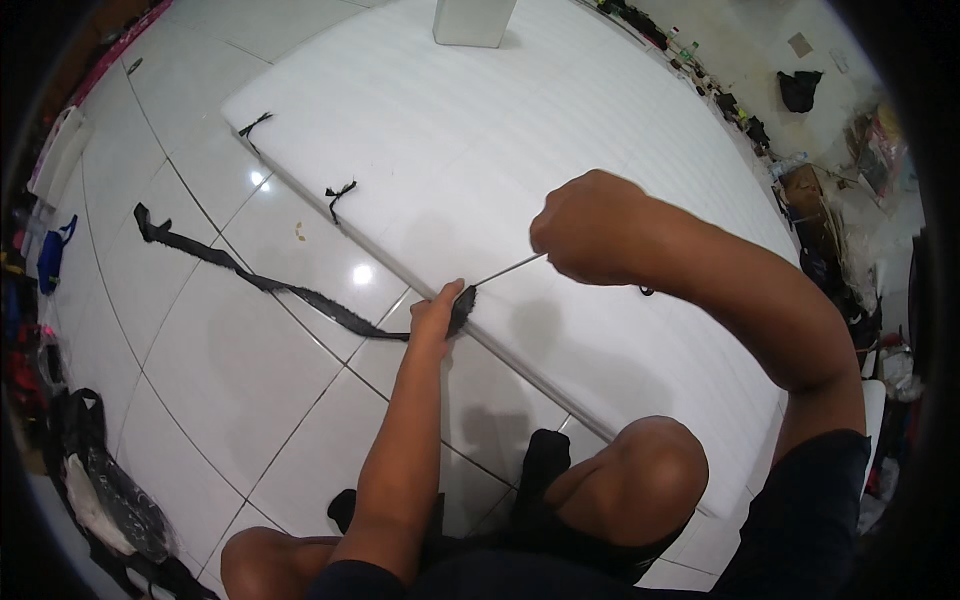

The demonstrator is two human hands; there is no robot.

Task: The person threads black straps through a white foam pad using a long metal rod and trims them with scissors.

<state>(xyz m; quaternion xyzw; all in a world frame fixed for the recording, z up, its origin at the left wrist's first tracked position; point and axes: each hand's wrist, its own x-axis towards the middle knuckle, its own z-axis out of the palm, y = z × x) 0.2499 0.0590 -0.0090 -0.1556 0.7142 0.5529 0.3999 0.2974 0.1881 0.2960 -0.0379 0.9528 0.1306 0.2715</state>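
A large white slab [420,120], like a foam mattress or panel, lies flat on the floor. At its near edge, my left hand [433,315] is closed on a long black fabric strip [315,300], whose frayed tail trails left over the tiles. A bunched dark end of that cloth shows beside my thumb. From there a thin straight strand or rod [510,268] runs up to my right hand [592,225], a fist raised over the slab; which of the two it is I cannot tell. Two black knotted ties [342,190] [262,120] sit along the slab's edge.
A white box-like block [474,24] stands on the slab's far side. Small items and bottles line the wall at right, near a cardboard box [803,190]. Bags [110,490] lie at lower left, and a blue item [50,255] at left. My knees flank the near edge.
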